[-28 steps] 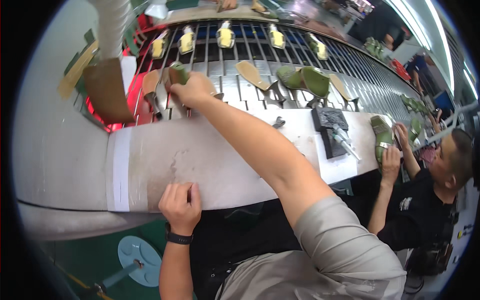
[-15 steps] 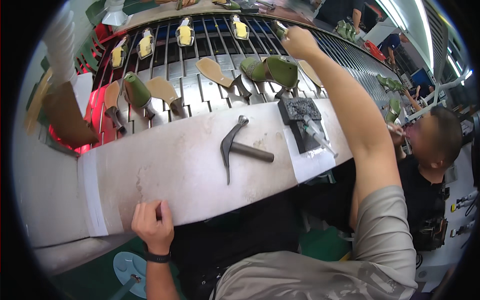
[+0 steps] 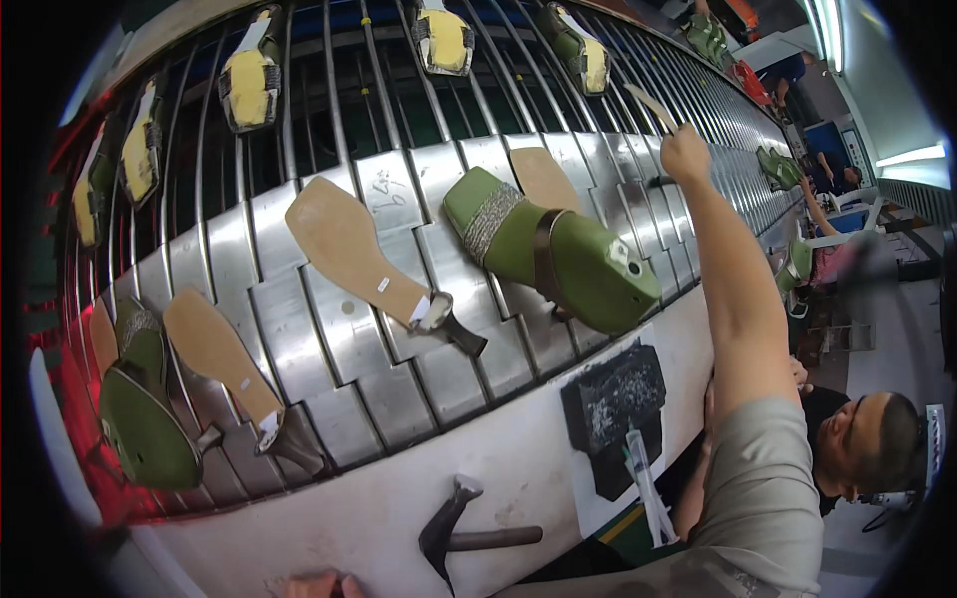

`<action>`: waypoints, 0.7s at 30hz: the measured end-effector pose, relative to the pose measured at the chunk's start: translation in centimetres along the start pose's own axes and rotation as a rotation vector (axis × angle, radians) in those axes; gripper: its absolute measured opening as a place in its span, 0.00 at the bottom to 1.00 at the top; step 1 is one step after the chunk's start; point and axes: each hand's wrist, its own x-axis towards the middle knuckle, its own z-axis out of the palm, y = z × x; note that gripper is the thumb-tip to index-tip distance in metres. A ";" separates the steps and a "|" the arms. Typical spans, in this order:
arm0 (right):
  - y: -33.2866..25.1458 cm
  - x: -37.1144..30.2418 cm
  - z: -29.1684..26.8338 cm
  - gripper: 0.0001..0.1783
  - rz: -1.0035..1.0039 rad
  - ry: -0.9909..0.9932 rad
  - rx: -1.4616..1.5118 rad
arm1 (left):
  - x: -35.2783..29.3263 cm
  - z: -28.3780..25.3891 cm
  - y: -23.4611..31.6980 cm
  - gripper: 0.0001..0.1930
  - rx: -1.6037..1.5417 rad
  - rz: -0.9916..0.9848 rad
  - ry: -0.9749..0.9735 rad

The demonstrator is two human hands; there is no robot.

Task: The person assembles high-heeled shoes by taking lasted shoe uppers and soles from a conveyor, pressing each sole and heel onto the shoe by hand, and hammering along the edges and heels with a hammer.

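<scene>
My right hand [image 3: 686, 154] is reached out over the far right of the conveyor, closed on a tan shoe sole [image 3: 650, 104] that sticks out past the fingers. A dark heel-like piece shows just below that hand. Only the top of my left hand [image 3: 317, 586] comes into view at the lower edge, by the table; its fingers are mostly cut off. On the metal slats, a green shoe [image 3: 588, 264] with a glittery band lies nearest my right arm. Beside it is a tan sole with a dark heel [image 3: 344, 234]. Behind the shoe lies another sole [image 3: 546, 179].
Green shoes with yellow undersides [image 3: 249, 90] lie on the rollers. A further heeled sole [image 3: 214, 339] and green shoe [image 3: 150, 429] are at left. A hammer [image 3: 493, 539], a black block [image 3: 616, 409] and a syringe [image 3: 650, 488] rest on the table. A co-worker [image 3: 872, 439] sits at right.
The view has moved nearer the conveyor. My right hand has let go of the green shoe on the rollers and now holds a sole farther right. My left hand has mostly left the picture.
</scene>
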 end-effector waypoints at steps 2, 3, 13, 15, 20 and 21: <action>-3.5 3.3 0.3 0.25 -0.037 0.111 0.065 | 0.1 0.3 0.0 0.05 0.024 -0.014 -0.004; -5.4 5.0 0.4 0.28 -0.054 0.090 0.110 | 0.2 0.3 -0.1 0.04 0.048 -0.023 0.002; -17.6 5.6 0.2 0.46 -0.117 -0.060 -0.007 | 1.0 0.0 -0.1 0.04 0.080 -0.015 0.103; -16.8 3.4 -2.6 0.43 -0.209 0.005 -0.085 | 0.3 -0.3 -0.2 0.05 0.108 0.025 0.114; -14.4 -4.0 -11.1 0.41 -0.259 0.107 0.005 | -0.1 -1.3 0.4 0.05 0.085 0.085 0.144; -13.7 -5.4 -13.4 0.41 -0.239 0.131 0.066 | -0.5 -1.4 0.4 0.05 0.072 0.099 0.144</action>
